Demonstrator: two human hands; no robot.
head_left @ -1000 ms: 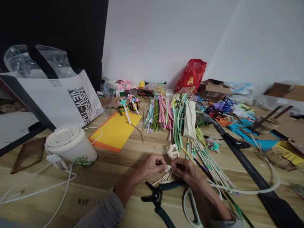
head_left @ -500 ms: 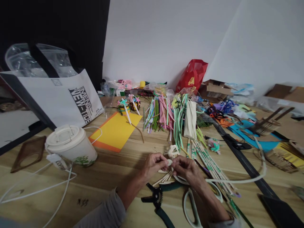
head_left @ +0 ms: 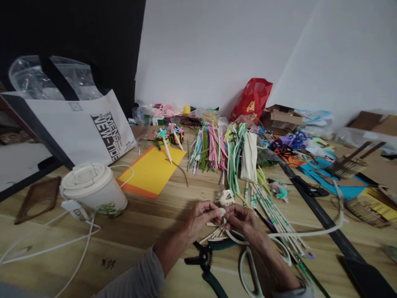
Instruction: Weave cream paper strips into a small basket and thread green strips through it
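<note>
Bare left hand (head_left: 203, 214), bare right hand (head_left: 243, 220): both pinched thumb-to-index, fingertips nearly meeting. Left forearm (head_left: 170, 250), right forearm (head_left: 273, 260) angled inward; grey fabric left sleeve (head_left: 138, 273) stops short of wrist.

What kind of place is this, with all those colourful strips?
Probably an indoor craft workspace. The wooden table holds bundles of pink strips, spring-loaded cutters and a yellow sheet, like supplies for making things by hand.

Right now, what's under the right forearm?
Two pale handle loops show, one on each side of the right forearm; a pale strip emerges on its right. Whether the loops join there, and what else lies directly beneath, can't be seen: the arm covers it.
</note>
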